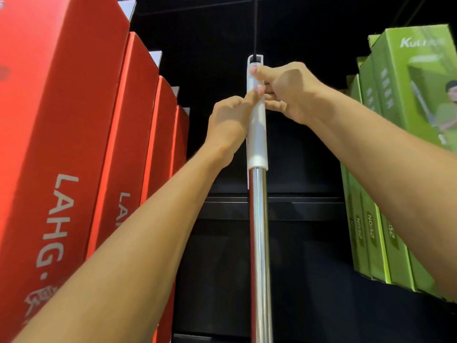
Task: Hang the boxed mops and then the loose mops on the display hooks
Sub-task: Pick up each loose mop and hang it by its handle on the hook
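Two hands meet on one loose mop (pixel 257 219) at frame centre; its long axis runs near vertical, from the bottom edge up to a white grip (pixel 256 134) in the upper middle; below the grip the pole is bare polished metal; the mop head is out of view.

Key relation: the slot at the top of the grip sits directly under a thin dark hook (pixel 255 26) that comes down from the top edge; the hook's end appears to be inside the slot, but whether it bears the weight cannot be told against the dark back panel.

Left hand (pixel 227 125): on the left side of the grip, lower of the two; fingers curled round the grip, thumb tip pressed on its front face.

Right hand (pixel 286 92): on the right side, higher and nearer the slot; thumb pressed on the front just under the slot, fingers curled behind; judged the guiding hand for the final seating.

Both arms reach upward, so the slot lies above and ahead of the hands.

Surroundings: red boxes (pixel 74 120) in a row along the left of the frame; green boxes (pixel 400 120) in a row along the right; boxed stock looks already placed, so the task is judged to be in the loose-mop stage.

Next move, as a judgement: check the slot sits on the hook, then ease both grips off; risk is the pole dropping if the slot is not fully seated.
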